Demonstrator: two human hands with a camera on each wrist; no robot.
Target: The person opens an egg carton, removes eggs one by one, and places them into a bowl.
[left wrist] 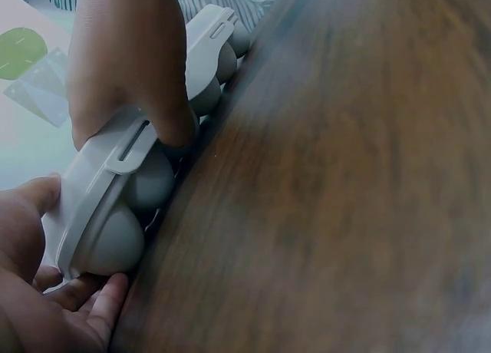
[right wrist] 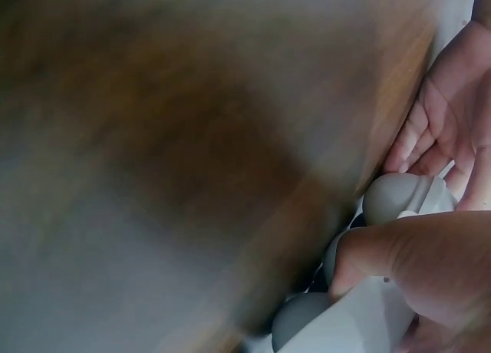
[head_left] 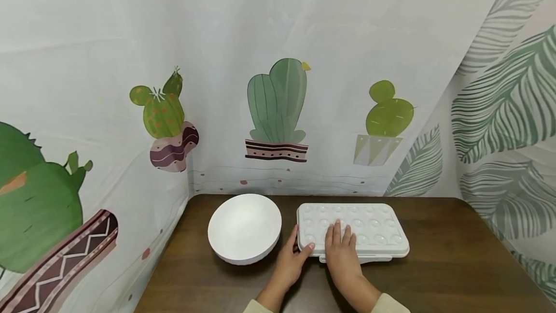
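Observation:
A shut white egg box (head_left: 373,228) with a dimpled lid lies on the brown table (head_left: 434,269), right of a white bowl (head_left: 244,228). My left hand (head_left: 304,251) grips the box's near left corner. In the left wrist view its thumb lies on the lid rim and its fingers (left wrist: 103,307) sit under the grey egg cups (left wrist: 115,238). My right hand (head_left: 340,240) lies on the lid with straight fingers. Its thumb (left wrist: 165,115) hooks over the front rim beside a latch (left wrist: 126,150). In the right wrist view that thumb (right wrist: 399,253) curls round the rim.
Curtains printed with cacti and leaves (head_left: 278,105) close in the table at the back, left and right. The bowl stands near the back left corner. Bare wood shows in front of and right of the box.

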